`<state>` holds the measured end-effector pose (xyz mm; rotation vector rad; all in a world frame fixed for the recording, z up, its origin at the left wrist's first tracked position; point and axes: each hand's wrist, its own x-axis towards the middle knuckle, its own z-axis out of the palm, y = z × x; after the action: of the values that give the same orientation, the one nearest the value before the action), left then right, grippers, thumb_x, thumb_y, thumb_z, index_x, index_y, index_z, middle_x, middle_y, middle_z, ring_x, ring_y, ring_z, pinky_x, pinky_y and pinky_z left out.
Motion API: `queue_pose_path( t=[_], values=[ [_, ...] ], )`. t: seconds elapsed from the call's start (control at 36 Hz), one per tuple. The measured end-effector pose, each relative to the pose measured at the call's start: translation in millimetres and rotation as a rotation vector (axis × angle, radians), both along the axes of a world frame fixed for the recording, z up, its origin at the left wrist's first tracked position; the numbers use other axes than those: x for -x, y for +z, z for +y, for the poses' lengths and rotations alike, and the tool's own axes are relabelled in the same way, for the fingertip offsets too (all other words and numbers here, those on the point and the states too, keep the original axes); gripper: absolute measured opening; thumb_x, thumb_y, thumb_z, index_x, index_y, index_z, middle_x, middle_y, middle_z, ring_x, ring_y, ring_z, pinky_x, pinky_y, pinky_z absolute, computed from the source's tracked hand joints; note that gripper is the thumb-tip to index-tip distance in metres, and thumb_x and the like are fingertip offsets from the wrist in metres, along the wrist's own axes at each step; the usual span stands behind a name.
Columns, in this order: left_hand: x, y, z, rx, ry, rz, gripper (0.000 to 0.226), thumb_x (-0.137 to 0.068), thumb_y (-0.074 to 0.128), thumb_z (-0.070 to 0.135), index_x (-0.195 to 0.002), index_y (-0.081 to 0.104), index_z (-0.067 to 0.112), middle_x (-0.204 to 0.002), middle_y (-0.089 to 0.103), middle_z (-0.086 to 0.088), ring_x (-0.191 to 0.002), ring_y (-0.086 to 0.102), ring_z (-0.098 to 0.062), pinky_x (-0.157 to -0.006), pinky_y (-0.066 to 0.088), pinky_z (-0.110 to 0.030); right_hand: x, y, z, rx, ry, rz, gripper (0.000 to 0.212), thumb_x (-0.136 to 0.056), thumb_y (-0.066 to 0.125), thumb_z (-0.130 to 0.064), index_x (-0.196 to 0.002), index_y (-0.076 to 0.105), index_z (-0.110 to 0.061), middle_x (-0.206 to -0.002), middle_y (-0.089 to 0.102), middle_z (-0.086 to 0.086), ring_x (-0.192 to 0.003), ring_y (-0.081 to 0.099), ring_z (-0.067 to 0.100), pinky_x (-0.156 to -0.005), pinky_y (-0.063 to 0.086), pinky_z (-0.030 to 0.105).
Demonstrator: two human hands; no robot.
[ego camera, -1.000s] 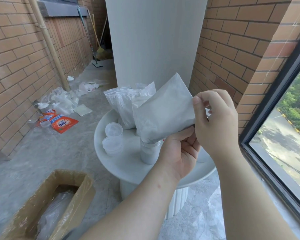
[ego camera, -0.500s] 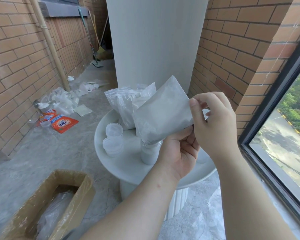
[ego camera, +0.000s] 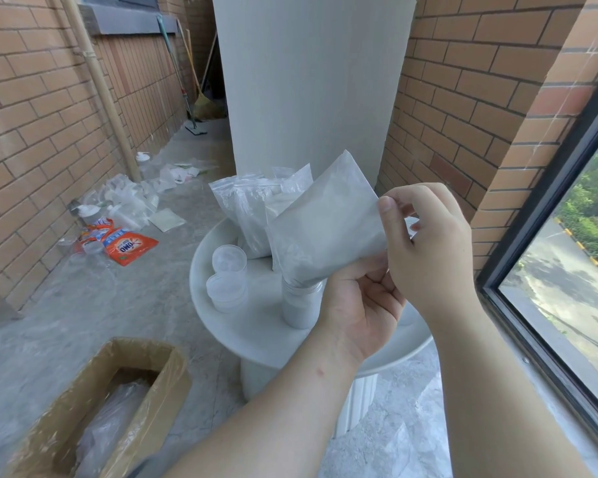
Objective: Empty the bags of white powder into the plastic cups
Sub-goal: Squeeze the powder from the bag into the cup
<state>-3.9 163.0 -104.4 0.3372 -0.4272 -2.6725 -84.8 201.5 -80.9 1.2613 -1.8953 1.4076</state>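
Over the table (ego camera: 228,326), the bag (ego camera: 325,229) remains tilted, its lower corner at the rim of the cup (ego camera: 299,305); its position has hardly shifted. The left hand (ego camera: 356,305) grips its lower edge; the right hand (ego camera: 428,243) pinches the raised end. Emptying is probably still under way.

Bright daylight, soft shadows.
Light enters by the dark-framed glass window (ego camera: 563,257); the red brick wall (ego camera: 32,132) bows at the edges.

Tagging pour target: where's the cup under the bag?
Head view, centre: the plastic cup stands on the round white table, under the tilted powder bag, between the lidded cups and the left hand.
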Motion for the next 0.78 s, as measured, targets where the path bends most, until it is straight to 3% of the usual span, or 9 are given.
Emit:
queue_pose_path(
  t=[0.39,0.56,0.78],
  values=[
    [-1.7,1.2,4.2,0.017,0.010,-0.021,0.026,-0.087,0.053,-0.006,-0.075,0.071,0.008,-0.069,0.072,-0.001,-0.059,0.069,-0.009,-0.056,0.054,-0.019,-1.4,1.2,1.2,-0.002,0.001,-0.001,0.012,-0.100,0.059,-0.018,-0.095,0.068,-0.011,-0.097,0.059,-0.004,-0.089,0.051,0.003,-0.079,0.037,0.007],
    [0.2,-1.2,4.8,0.039,0.011,-0.077,0.035,-0.096,0.044,-0.008,-0.074,0.067,0.007,-0.063,0.070,-0.001,-0.055,0.067,-0.007,-0.052,0.053,-0.018,-1.9,1.9,1.4,-0.007,0.003,-0.007,0.011,-0.100,0.059,-0.017,-0.095,0.068,-0.012,-0.097,0.058,-0.005,-0.089,0.050,0.002,-0.079,0.037,0.007],
    [-1.3,2.0,6.4,0.018,0.019,-0.056,0.030,-0.096,0.050,-0.006,-0.079,0.071,0.006,-0.069,0.073,-0.001,-0.059,0.070,-0.007,-0.054,0.054,-0.018,-1.4,0.9,1.0,-0.008,0.013,-0.008,0.012,-0.100,0.059,-0.018,-0.095,0.068,-0.010,-0.097,0.058,-0.005,-0.090,0.050,0.002,-0.079,0.038,0.009]
  ],
)
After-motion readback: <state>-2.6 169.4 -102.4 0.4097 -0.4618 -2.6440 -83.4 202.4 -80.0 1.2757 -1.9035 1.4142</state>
